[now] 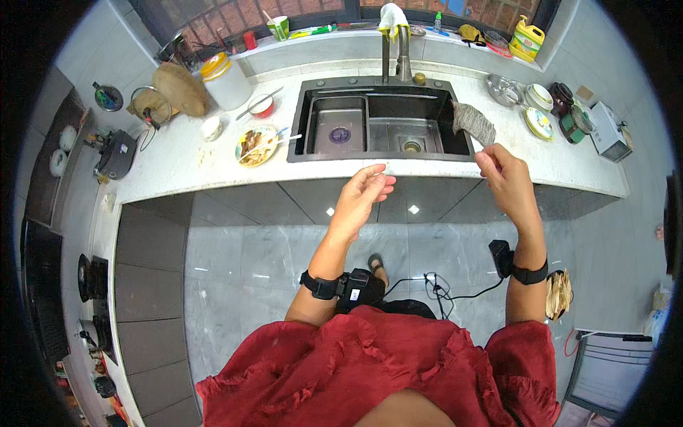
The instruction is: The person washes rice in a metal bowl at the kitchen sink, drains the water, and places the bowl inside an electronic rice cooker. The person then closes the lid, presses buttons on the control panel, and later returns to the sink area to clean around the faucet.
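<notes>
My left hand [365, 192] is raised before the front edge of the counter, fingers loosely curled and apart, with nothing in it. To its right, my right hand [507, 173] has bent fingers close to the lower end of a grey cloth [474, 123]. Whether the fingers pinch the cloth or only overlap it in view, I cannot tell. The cloth lies over the right rim of a dark double-bowl sink [294, 128]. A small purple drain cover [340, 135] sits in the left bowl. Behind the sink stands a faucet [404, 58] with a white cloth [393, 20] draped over it.
Left of the sink are a plate of food scraps [251, 147] with chopsticks, a red-and-white bowl [263, 107] and a lidded plastic jar [227, 82]. To the right stand a metal colander [504, 89], stacked bowls [539, 97] and plates [538, 124]. Cables [440, 288] hang below.
</notes>
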Action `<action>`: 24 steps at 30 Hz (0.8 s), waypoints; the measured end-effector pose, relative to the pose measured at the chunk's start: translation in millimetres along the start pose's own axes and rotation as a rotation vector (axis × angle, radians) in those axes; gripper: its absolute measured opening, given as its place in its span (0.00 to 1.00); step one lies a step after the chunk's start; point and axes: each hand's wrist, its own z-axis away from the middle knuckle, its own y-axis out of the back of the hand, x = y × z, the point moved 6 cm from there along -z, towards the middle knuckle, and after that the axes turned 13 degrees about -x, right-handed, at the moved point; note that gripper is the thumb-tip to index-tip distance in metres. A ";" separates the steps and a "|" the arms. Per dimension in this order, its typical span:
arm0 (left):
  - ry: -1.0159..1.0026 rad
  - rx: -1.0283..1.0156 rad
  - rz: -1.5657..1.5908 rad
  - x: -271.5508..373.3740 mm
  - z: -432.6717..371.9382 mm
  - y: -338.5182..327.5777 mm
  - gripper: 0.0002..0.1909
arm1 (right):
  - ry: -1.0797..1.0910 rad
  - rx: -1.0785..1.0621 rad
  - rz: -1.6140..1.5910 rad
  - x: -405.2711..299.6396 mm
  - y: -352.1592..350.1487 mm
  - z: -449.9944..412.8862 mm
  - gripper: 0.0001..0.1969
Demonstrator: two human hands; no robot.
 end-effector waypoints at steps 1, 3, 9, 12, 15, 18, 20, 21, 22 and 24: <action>0.000 0.006 0.011 -4.0 -15.1 7.1 0.22 | 0.035 -0.003 -0.020 8.7 -0.6 -18.7 0.16; 0.019 0.031 0.030 -13.8 -49.7 16.1 0.21 | 0.020 -0.005 -0.023 34.3 3.8 -55.4 0.17; 0.127 0.108 -0.009 -44.9 -171.9 44.0 0.18 | -0.029 -0.108 -0.003 114.3 8.6 -171.9 0.17; 0.199 0.120 -0.016 -59.0 -224.7 58.6 0.17 | -0.059 -0.137 0.071 150.3 10.8 -223.9 0.19; 0.268 0.171 0.015 -74.5 -259.0 72.4 0.17 | -0.145 -0.211 0.065 184.5 6.5 -265.0 0.21; 0.295 0.214 0.026 -87.1 -283.7 82.7 0.17 | -0.204 -0.295 0.058 213.5 -6.9 -309.1 0.22; 0.341 0.257 0.014 -97.0 -297.5 87.3 0.18 | -0.199 -0.335 0.064 233.0 -19.9 -342.2 0.22; 0.343 0.266 0.037 -101.5 -305.1 88.5 0.18 | -0.202 -0.365 0.055 244.9 -25.3 -358.8 0.23; 0.348 0.281 0.063 -106.6 -310.2 90.0 0.18 | -0.174 -0.403 0.095 255.6 -31.5 -376.8 0.23; 0.367 0.316 0.121 -120.2 -316.4 90.2 0.18 | -0.147 -0.426 0.171 282.4 -47.3 -411.3 0.24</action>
